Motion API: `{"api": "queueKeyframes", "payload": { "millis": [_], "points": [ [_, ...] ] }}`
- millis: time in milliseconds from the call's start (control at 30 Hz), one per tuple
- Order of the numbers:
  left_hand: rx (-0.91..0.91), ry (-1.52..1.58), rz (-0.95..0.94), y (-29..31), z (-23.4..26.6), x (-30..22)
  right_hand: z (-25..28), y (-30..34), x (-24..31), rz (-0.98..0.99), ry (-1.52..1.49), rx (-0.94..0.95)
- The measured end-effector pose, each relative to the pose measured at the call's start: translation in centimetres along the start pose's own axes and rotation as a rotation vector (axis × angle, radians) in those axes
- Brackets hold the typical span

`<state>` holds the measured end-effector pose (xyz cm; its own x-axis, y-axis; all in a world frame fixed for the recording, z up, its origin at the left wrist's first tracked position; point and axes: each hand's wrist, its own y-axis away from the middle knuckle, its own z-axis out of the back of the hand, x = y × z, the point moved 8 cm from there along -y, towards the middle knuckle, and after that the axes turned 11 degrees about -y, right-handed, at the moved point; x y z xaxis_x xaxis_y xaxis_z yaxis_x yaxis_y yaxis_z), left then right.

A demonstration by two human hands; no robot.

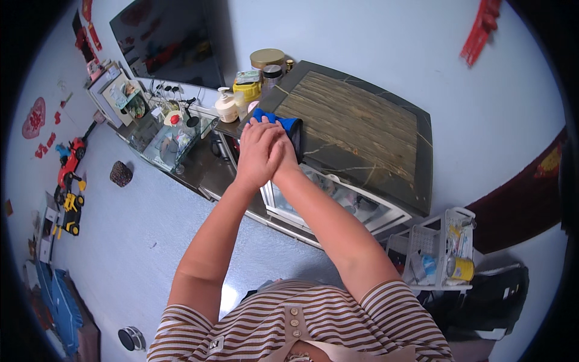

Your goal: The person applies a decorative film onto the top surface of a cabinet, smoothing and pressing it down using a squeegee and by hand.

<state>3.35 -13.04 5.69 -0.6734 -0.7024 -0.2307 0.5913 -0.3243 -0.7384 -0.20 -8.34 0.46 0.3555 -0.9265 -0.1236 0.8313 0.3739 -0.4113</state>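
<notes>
My left hand (257,152) and my right hand (286,160) are together over the near left end of the stone-topped cabinet (362,130). The left lies across the right, with its fingers stretched forward and holding nothing that I can see. Under my right hand is a bunched blue cloth (260,113), with a darker part (294,128) of it folded at the edge of the top. Most of the right hand's fingers are hidden behind the left. A cream pump bottle (226,107) stands just left of the cloth.
Jars and a yellow container (246,89) stand behind the cloth, near a dark television (172,42). A glass tank (169,145) sits on the low cabinet at left. White baskets (443,250) stand at right. Toy vehicles (71,193) line the left wall.
</notes>
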Motion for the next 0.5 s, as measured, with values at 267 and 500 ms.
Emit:
{"api": "queueKeyframes", "payload": {
  "millis": [267, 500],
  "points": [
    [-0.031, 0.048, -0.142, 1.0, -3.1, -14.0, 4.9, 11.6, -6.6, 0.019, 0.075, -0.092],
    [0.278, 0.096, -0.181, -0.2, -7.1, -23.8, 10.3, 19.7, -13.5, 0.012, -0.035, -0.118]
  ]
}}
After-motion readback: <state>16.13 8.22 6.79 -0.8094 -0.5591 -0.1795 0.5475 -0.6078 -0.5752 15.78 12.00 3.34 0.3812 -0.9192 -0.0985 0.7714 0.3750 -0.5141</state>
